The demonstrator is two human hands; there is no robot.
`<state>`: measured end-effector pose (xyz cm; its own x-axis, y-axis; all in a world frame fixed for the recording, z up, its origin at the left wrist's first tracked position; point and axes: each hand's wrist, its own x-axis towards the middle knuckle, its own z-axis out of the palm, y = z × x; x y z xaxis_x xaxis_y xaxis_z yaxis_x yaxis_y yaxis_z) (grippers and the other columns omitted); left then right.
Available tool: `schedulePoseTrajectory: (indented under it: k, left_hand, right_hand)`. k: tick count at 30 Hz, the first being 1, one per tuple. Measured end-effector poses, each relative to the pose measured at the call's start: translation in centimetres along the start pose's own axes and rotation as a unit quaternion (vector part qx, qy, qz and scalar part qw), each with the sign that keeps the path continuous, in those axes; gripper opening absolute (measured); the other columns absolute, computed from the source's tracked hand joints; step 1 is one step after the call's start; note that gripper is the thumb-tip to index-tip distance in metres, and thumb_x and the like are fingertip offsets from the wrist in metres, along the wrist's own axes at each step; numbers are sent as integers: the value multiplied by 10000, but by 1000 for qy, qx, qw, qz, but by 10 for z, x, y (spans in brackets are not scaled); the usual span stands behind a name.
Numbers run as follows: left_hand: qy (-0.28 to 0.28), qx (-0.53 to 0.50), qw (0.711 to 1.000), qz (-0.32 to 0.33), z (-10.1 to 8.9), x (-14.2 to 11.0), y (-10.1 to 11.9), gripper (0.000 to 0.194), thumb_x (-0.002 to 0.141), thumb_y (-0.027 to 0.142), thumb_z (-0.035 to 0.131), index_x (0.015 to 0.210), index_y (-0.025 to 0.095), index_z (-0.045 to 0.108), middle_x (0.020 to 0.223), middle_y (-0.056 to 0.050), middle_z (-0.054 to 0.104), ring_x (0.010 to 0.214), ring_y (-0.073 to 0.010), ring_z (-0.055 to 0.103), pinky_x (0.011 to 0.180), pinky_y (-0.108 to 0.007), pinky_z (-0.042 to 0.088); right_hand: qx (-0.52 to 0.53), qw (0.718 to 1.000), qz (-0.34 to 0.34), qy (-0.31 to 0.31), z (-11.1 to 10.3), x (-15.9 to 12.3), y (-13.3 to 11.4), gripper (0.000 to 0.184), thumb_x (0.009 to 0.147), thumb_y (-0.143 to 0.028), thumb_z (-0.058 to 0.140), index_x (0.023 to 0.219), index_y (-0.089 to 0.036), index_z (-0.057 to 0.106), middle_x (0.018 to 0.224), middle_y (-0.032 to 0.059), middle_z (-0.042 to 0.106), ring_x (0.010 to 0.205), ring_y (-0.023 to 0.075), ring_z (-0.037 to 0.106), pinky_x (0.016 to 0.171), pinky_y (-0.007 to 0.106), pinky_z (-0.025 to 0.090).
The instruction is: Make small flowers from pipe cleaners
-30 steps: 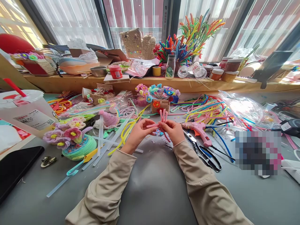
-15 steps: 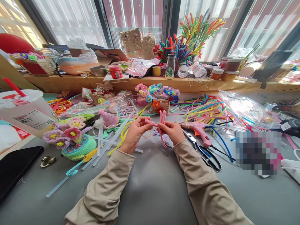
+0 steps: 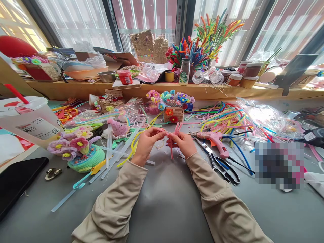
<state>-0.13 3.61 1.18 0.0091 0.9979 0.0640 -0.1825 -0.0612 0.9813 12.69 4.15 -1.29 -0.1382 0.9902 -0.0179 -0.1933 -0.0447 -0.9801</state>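
Pink pipe cleaners (image 3: 178,128) stand up in a small bundle from my right hand (image 3: 186,143), whose fingers are closed around them. One pink strand hangs below that hand. My left hand (image 3: 149,140) pinches a pink pipe-cleaner piece at its fingertips, close against the right fingertips. Where the pieces join is partly hidden by the fingers. Just right of my right hand lie large scissors (image 3: 215,162) with black handles, blades apart, and a pink hot glue gun (image 3: 215,140). Clear glue sticks (image 3: 118,153) are left of my left hand.
A yarn-wrapped pot with pipe-cleaner flowers (image 3: 86,158), a drink cup (image 3: 32,121) and a black phone (image 3: 20,179) stand or lie at left. Loose coloured pipe cleaners (image 3: 225,118) pile up at right. A small flower box (image 3: 174,114) sits behind my hands.
My hands have drawn closer, fingertips now meeting. The pink bundle in my right hand has tilted to the right, and its hanging strand is now more upright.
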Motion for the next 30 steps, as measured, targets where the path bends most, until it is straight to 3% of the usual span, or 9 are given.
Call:
schedulePoseTrajectory:
  k: [3,13,18,24,30]
  left_hand:
    - [-5,-4,1000,-12,0,0,0,172,533,248,670,645,141,597,654,7,603,635,-105,552,691,-259,440]
    - [-51,-27,998,-28,-7,2,0,331,558,182,663,857,169,521,586,47,576,550,-68,534,564,-188,419]
    - [-70,-40,996,-36,-3,0,1,222,602,220,632,807,162,569,700,10,608,643,-81,546,593,-177,413]
    - [-155,-21,982,-102,2,-3,0,259,678,333,541,816,132,629,783,-51,633,729,-134,556,699,-250,423]
    - [-84,-86,991,-60,-3,0,-1,235,669,334,551,779,143,633,808,-56,647,786,-160,571,729,-274,427]
  right_hand:
    - [-26,999,-1,-34,-1,-1,-1,303,573,-427,602,609,-133,542,512,-5,568,450,94,537,478,224,454]
    - [-108,966,-27,-233,-4,-7,-10,293,665,-418,523,590,-134,513,459,-39,492,403,60,449,433,189,378]
    - [-82,975,-27,-207,0,-7,-8,319,665,-453,504,578,-147,484,449,-48,467,390,54,419,410,181,348]
    - [-91,979,-49,-176,0,-8,-12,320,659,-439,515,527,-153,461,431,-54,451,378,47,401,393,177,328]
    - [-62,985,-39,-157,-4,-6,-9,248,594,-381,599,654,-142,570,496,-42,518,438,59,457,454,191,378]
